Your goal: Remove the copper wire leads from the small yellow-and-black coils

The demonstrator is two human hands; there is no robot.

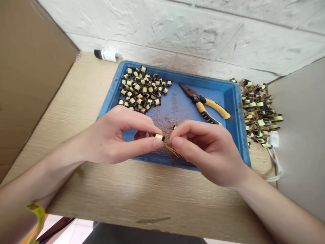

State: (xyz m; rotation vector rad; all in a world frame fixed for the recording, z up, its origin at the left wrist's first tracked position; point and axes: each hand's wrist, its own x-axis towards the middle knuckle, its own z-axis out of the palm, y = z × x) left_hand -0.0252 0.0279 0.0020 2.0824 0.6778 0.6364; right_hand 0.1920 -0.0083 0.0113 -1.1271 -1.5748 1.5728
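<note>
Left grip point(111, 135) clamps coil point(159, 136) between fingertips, toward near edge of tray point(177, 96); right grip point(208, 149) pinched together beside it

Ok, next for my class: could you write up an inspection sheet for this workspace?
Surface: wooden table, with a dark mark near its front edge.
Things: blue tray holding a heap of black-and-yellow parts and the pliers; a wired heap lies outside, right of the tray.
Clutter: wire bits strewn in the tray; bottle on its side near the wall.
Grip: left hand pinches one part; right hand has thumb and finger closed, contents unclear.
Cables: white cable at the table's right.
Surroundings: white wall behind, brown panel left, grey panel right.
</note>
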